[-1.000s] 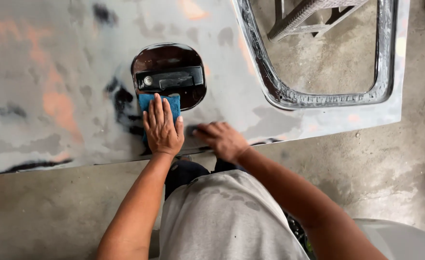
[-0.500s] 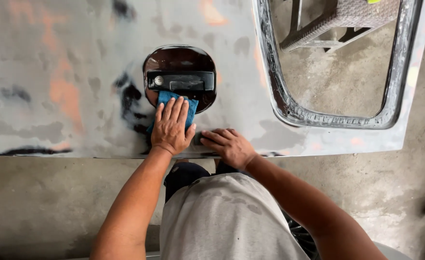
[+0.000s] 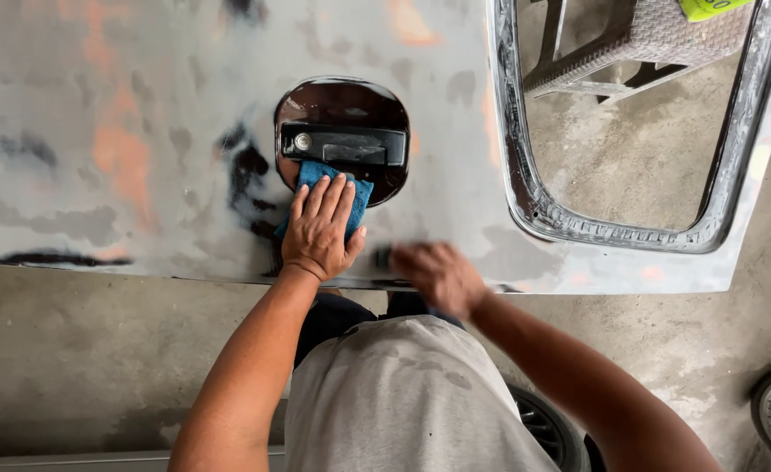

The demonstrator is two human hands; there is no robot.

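Sanded grey door panel (image 3: 141, 131) lies flat; left hand (image 3: 320, 229) has slid its blue pad (image 3: 328, 188) up against the dark handle recess (image 3: 343, 131), fingers spread flat. Right hand (image 3: 438, 275), blurred, perhaps grips something beside it.

Matt, sanded grey metal door panel (image 3: 141, 105), patchy with orange primer; glossy dark recess (image 3: 342, 100) around black plastic handle (image 3: 343, 144); fuzzy blue cloth (image 3: 357, 194); rough concrete floor (image 3: 97, 350).

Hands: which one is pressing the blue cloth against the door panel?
The left hand lies flat on the blue cloth, just below the black door handle. The right hand is blurred, lower on the grey panel, off the cloth.
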